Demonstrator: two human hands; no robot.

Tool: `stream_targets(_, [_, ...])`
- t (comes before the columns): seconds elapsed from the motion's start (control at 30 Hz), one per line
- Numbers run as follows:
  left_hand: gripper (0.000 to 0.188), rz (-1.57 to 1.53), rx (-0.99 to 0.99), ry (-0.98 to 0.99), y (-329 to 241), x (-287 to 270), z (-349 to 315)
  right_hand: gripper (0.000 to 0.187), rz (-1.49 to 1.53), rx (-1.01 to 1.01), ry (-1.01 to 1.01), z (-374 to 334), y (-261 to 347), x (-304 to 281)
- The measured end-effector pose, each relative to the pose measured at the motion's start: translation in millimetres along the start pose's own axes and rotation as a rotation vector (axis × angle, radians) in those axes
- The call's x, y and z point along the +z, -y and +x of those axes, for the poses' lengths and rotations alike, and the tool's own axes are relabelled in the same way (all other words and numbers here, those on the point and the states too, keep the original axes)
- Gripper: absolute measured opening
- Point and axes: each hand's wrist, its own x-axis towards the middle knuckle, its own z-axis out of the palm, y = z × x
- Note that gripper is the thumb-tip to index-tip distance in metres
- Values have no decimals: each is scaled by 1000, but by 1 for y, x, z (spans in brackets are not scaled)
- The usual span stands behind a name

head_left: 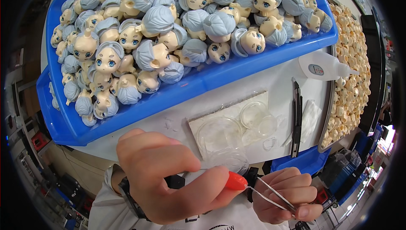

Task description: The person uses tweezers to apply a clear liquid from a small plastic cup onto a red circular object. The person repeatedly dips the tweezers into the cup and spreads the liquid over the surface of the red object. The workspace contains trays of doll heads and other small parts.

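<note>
On the white bottle [327, 66] to my right sits a small rounded label [315, 69] with dark and reddish print — too tiny for me to read. Dark lettering [222, 227] runs across the front of my white shirt [108, 206], partly cut off at the lower edge of my view. The near wall of the blue tray [237, 70] carries a small reddish mark [184, 85] — too blurred to make out.

The rounded plastic piece [236, 182] is glossy red, the slim metal tweezers [274, 191] silvery; powder-blue hair tops cream plastic doll heads [109, 61] in the vivid blue plastic tray [211, 78]; the slim utility knife [297, 120] is black.
</note>
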Motion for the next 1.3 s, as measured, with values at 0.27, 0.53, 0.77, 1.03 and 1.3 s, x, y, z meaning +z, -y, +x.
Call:
stream_targets(0.27, [44, -56, -8, 0, 2, 0, 0, 22, 26, -93, 155, 8, 0, -4])
stream_targets(0.53, [47, -66, -24, 28, 0, -2, 3, 21, 11, -161, 293, 8, -3, -11])
stream_targets(0.77, [47, -111, -109, 10, -1, 1, -2, 17, -101, -123, 225, 9, 5, -7])
stream_targets(1.03, [50, -138, -133, 26, -1, -2, -3, 22, -34, -1, 238, 12, 9, -6])
stream_targets(1.3, [51, -169, -140, 34, -1, -1, -3, 19, -8, -32, 240, 12, 8, -3])
